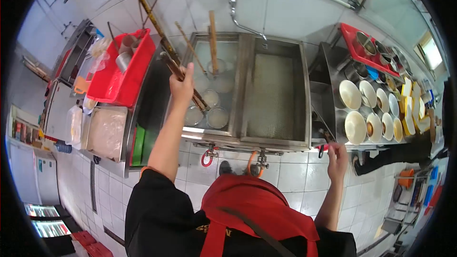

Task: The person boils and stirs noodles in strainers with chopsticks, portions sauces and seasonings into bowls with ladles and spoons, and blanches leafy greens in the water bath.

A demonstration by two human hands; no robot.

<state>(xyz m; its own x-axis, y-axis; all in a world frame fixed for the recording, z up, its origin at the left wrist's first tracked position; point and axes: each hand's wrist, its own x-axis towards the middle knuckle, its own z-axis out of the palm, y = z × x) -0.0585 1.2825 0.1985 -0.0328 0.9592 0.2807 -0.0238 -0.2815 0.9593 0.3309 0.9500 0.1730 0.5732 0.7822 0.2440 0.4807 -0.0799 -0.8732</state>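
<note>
Stainless double-basin unit sits dead ahead, liquid in both sides. Left basin: cloudy, with several round strainers in it, two of them near the front edge; what's inside them is too blurred to call. Wooden stick stands up out of the liquid at the back. Right basin: murky liquid over a perforated-looking bottom, tap hanging over its back end.

Left hand is closed round a bundle of wooden sticks above the left basin; their lower ends slant down to the front strainers. Right hand is off the unit's right front corner, fingers bent, right by a dark handle. Can't tell if it's gripping.

Left counter: red bin with metal cups in it; in front, square tray filled with something pale, can't identify.

Right counter: pale bowls in two rows, brown stuff in some. Above, red tray carrying metal pots. Yellow containers beyond the bowls.
</note>
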